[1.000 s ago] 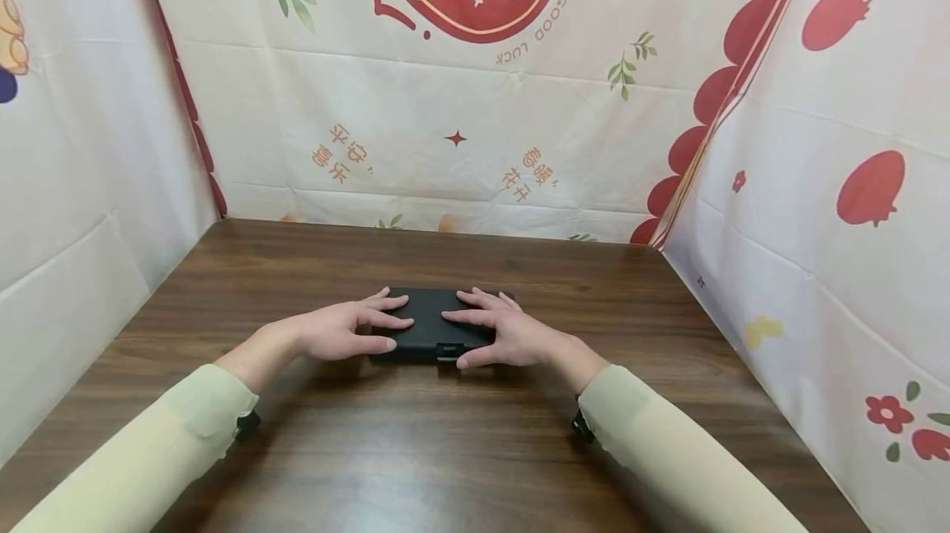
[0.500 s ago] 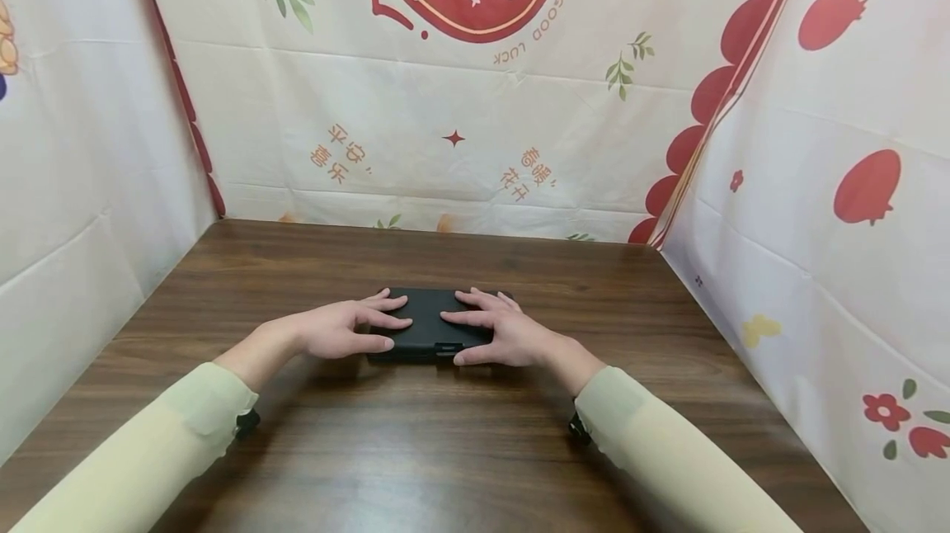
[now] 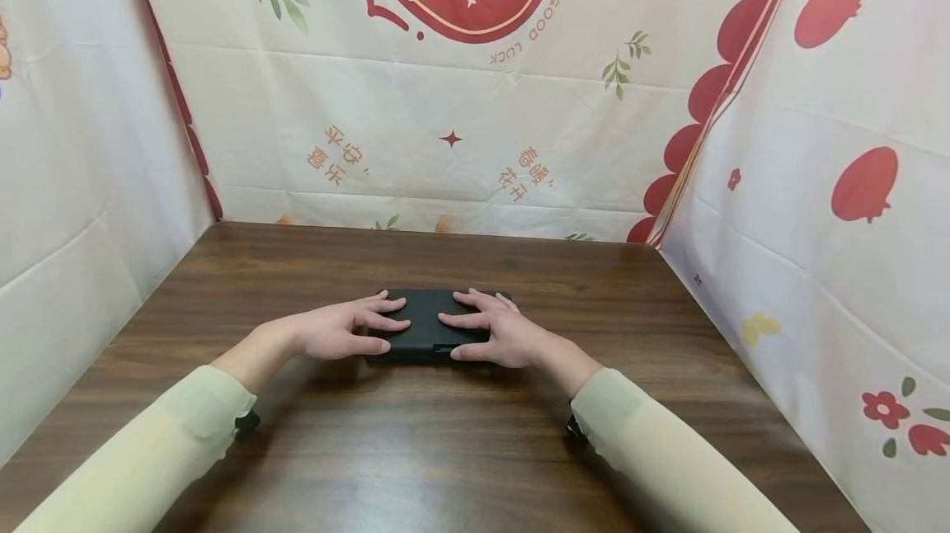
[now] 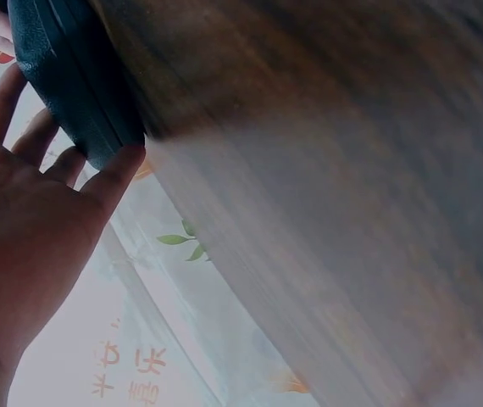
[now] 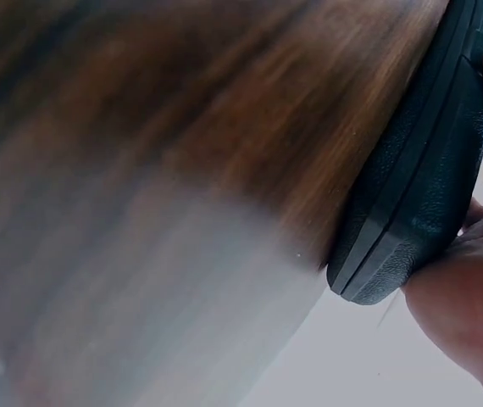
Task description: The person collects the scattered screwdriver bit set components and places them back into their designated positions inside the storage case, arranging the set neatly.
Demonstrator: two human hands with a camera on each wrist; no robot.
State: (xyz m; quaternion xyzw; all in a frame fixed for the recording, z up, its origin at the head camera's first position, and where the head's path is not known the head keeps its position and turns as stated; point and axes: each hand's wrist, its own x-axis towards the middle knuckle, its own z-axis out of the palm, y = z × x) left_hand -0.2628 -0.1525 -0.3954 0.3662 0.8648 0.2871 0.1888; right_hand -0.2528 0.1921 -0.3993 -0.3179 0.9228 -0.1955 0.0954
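Note:
A flat black plastic case (image 3: 429,318) lies closed on the table, its latch (image 3: 442,348) on the near side. On the lid's left part rests my left hand (image 3: 336,332), fingers spread and the thumb at the near edge. My right hand (image 3: 514,337) lies over the right part, fingers spread, with the thumb on the front beside the latch, covering part of it. In the left wrist view, the little finger touches the end of the case (image 4: 76,80). The right wrist view shows the seam round the textured case (image 5: 428,161) and a thumb on its side.
The brown wood-grain table (image 3: 386,450) extends on every side of the case. A printed cloth (image 3: 416,96) hangs along its back edge, and cloth walls (image 3: 787,145) stand at left and right.
The right thumb has shifted slightly up and left over the latch, which now shows less and sits flatter against the front. Both hands otherwise stay on the case. The head view drifts slightly.

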